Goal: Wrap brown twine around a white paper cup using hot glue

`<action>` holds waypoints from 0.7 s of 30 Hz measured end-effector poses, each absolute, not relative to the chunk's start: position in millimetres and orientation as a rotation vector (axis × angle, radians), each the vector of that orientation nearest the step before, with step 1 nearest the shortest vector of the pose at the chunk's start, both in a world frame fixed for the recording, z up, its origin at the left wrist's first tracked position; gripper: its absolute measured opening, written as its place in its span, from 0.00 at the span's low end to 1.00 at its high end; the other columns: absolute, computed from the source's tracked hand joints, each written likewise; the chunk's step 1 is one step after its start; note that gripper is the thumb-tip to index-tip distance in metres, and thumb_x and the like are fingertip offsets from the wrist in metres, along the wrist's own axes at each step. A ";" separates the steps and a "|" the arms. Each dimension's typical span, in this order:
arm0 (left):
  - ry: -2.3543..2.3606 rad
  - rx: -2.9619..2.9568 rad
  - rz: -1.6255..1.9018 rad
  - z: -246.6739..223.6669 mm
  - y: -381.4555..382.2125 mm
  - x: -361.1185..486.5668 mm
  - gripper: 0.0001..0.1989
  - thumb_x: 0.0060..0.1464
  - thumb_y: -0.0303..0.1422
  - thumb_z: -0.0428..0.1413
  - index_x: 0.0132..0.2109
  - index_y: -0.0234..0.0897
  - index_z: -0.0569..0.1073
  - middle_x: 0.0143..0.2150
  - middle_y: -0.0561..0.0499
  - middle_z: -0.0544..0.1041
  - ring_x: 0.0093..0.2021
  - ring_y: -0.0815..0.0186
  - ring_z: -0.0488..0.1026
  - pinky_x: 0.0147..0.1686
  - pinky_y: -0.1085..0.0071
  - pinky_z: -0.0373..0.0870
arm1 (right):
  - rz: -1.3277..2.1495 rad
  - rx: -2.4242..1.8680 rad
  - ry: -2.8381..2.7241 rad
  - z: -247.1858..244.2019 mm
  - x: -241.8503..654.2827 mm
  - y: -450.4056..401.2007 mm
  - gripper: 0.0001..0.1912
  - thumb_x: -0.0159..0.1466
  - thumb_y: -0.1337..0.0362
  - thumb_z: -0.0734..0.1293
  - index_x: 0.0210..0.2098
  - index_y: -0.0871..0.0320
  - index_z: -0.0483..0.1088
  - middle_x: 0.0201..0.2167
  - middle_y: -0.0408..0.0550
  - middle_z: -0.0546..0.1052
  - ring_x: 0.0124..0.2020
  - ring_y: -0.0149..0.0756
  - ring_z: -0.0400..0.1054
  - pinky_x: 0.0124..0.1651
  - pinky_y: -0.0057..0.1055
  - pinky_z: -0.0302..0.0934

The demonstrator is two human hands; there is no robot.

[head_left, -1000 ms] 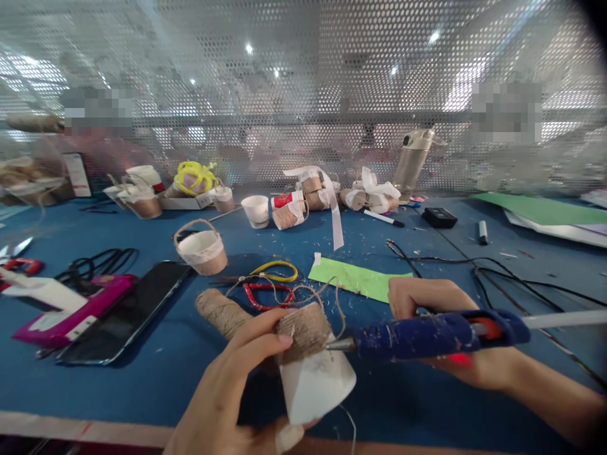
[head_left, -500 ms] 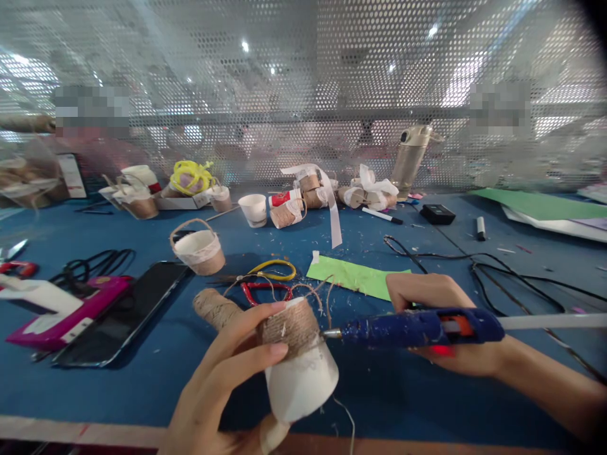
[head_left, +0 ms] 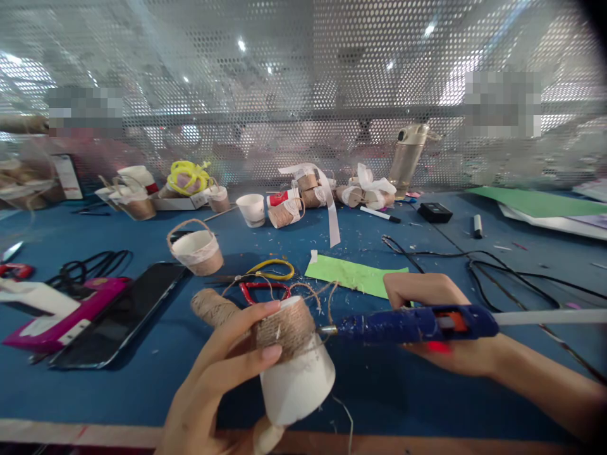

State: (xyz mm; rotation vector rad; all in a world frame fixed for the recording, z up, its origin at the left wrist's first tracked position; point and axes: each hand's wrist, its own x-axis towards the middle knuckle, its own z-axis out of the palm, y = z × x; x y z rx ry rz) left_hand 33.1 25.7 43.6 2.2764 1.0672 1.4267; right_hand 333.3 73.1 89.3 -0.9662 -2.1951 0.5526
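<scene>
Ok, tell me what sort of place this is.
Likely a craft workspace: the right hand holds a glue gun, and twine-wrapped cups and scissors sit on the blue table.

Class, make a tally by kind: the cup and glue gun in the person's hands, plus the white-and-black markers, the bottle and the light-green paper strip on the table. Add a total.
Cup, in the left hand: 1
Glue gun, in the right hand: 1
Markers: 2
Bottle: 1
Light-green paper strip: 1
Total: 6
</scene>
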 end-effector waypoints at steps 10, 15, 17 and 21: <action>1.019 2.231 1.472 42.8 25.4 38.2 0.18 0.60 0.30 0.57 0.55 0.51 0.70 0.66 0.56 0.65 0.64 0.59 0.67 0.59 0.63 0.75 | 0.664 -0.932 -2.169 89.7 329.3 67.1 0.12 0.54 0.63 0.63 0.23 0.53 0.51 0.20 0.36 0.59 0.21 0.29 0.49 0.25 0.30 0.42; 0.930 2.223 1.448 40.9 25.8 32.8 0.18 0.60 0.31 0.59 0.56 0.50 0.70 0.66 0.53 0.65 0.64 0.55 0.67 0.58 0.60 0.76 | 0.669 -0.921 -2.143 87.5 330.8 68.1 0.13 0.55 0.62 0.64 0.22 0.54 0.52 0.19 0.36 0.60 0.21 0.29 0.49 0.24 0.29 0.42; 0.899 2.195 1.493 40.4 26.6 32.0 0.18 0.59 0.30 0.59 0.56 0.48 0.71 0.66 0.51 0.66 0.64 0.55 0.68 0.57 0.61 0.77 | 0.648 -0.904 -2.127 85.8 331.6 69.1 0.13 0.54 0.62 0.65 0.22 0.54 0.53 0.19 0.36 0.60 0.21 0.28 0.49 0.24 0.28 0.42; 0.870 2.171 1.537 39.3 27.9 32.2 0.18 0.59 0.29 0.59 0.55 0.47 0.71 0.65 0.49 0.67 0.64 0.55 0.69 0.57 0.62 0.77 | 0.642 -0.897 -2.119 85.5 331.2 69.8 0.14 0.55 0.63 0.65 0.22 0.55 0.53 0.19 0.35 0.59 0.21 0.28 0.48 0.24 0.28 0.42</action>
